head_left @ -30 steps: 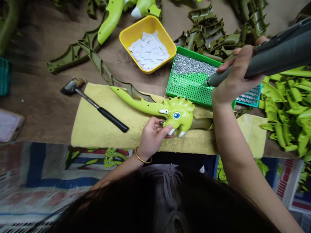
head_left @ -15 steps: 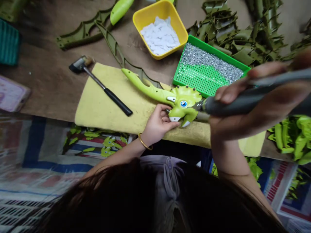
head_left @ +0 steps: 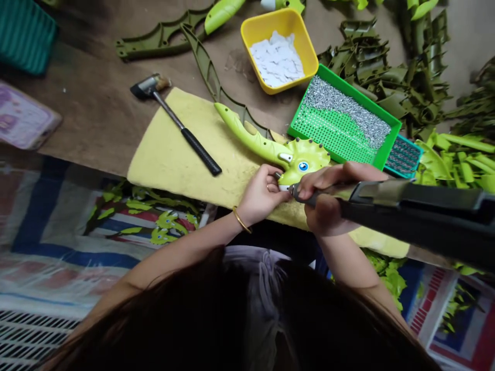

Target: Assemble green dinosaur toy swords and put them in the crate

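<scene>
A lime-green toy dinosaur head [head_left: 305,154] with a blue eye, a frill and a long curved neck lies on the yellow mat [head_left: 166,149]. My left hand [head_left: 260,193] pinches it by the white beak area. In my right hand [head_left: 328,201] is a dark electric screwdriver [head_left: 406,211], held sideways with its tip at the white beak. The tip sits close beside my left fingers. My right fingers hide the lower jaw. An olive curved frame piece [head_left: 211,77] runs beyond the neck.
A hammer [head_left: 181,122] lies on the mat's left. Behind are a yellow bowl [head_left: 311,46] of white pieces and a green tray [head_left: 325,131] of screws. Olive parts [head_left: 371,67] are piled at right. A teal basket [head_left: 27,36] and a phone-like case [head_left: 25,116] are at left.
The screwdriver tip has moved from beside the eye down and left to the white beak, with my right hand following. My left hand keeps its hold. The view has shifted slightly.
</scene>
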`<state>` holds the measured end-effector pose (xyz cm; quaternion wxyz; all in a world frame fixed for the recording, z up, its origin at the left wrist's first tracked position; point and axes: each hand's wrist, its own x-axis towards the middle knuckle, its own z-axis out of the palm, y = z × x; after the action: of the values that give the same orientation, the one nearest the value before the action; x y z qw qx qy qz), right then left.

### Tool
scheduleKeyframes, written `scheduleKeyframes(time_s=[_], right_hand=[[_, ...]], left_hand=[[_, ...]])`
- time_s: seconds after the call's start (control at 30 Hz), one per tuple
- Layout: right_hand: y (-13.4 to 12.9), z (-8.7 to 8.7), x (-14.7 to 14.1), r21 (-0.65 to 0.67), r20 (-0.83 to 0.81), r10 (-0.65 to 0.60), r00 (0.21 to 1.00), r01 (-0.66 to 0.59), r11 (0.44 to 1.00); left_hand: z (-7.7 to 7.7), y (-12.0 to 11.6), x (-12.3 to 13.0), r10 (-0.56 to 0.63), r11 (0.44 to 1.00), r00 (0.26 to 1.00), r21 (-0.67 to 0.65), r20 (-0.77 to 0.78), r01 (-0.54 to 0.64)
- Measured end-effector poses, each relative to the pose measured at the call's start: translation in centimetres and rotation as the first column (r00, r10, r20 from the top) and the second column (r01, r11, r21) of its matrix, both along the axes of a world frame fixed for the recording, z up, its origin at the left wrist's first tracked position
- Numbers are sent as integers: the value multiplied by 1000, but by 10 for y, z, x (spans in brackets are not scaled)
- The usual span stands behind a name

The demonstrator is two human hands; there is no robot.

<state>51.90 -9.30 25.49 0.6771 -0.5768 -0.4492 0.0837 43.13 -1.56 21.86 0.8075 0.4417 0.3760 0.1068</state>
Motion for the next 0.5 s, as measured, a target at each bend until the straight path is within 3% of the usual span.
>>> scheduleKeyframes(time_s=[0.07,0.13,0.2,0.23,0.3,0.37,0.4,0.5], right_hand=[[4,0,-6,203,16,-53,998,49,978],[12,7,-3,249,-5,-42,999,42,968],[22,20,14,283,-61,-120,991,133,950],[27,26,28,321,-83,-203,976,219,921],[38,30,66,408,-135,-449,883,462,787],[47,21,108,334,-142,-645,751,650,683],[49,12,128,252,-121,-696,707,700,668],[54,-21,167,46,-83,-665,742,670,741]], left_hand=[[-1,-1,-2,-5,1000,1000,3,14,4],[-2,0,-5,-50,998,998,45,28,48],[-1,3,-10,-141,979,990,147,1,139],[0,6,-12,-188,955,981,225,-39,192],[2,11,-15,-241,864,960,418,-145,281],[4,16,-15,-236,732,945,599,-225,325],[5,18,-15,-230,670,942,662,-247,337],[2,19,-13,-241,579,930,727,-279,369]])
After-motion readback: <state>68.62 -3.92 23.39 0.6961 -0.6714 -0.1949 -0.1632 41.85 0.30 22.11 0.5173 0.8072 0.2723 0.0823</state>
